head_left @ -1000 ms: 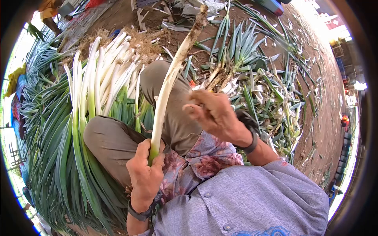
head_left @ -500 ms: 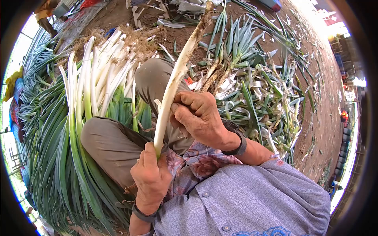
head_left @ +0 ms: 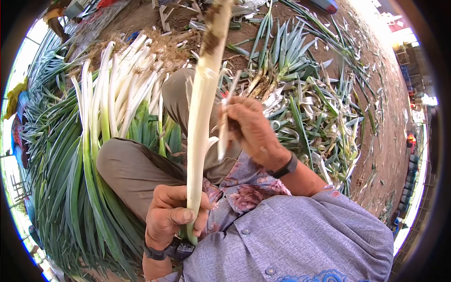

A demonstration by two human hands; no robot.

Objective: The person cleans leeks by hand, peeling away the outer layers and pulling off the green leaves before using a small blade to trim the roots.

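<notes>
A long white leek [head_left: 199, 124] stands upright in front of my lap. My left hand [head_left: 165, 214] is closed around its lower, greenish end. The upper part is brown with dirt, and its top runs out of view. Torn bits of outer skin curl away from the stalk's sides. To the right of the stalk, my right hand [head_left: 251, 131] pinches a thin whitish strip of peeled skin [head_left: 222, 141], slightly blurred by motion. A small gap separates this strip from the leek.
Left of my knee lies a large pile of leeks [head_left: 110, 94], white ends up, with long green leaves. Peeled scraps [head_left: 324, 127] heap on the ground to my right. Beyond them lie unpeeled leeks [head_left: 282, 56]. A wooden stool [head_left: 165, 16] is at the back.
My right hand has come away from the stalk with a strip of skin in it. The leek is nearer and more upright, and my left hand has moved down and slightly left.
</notes>
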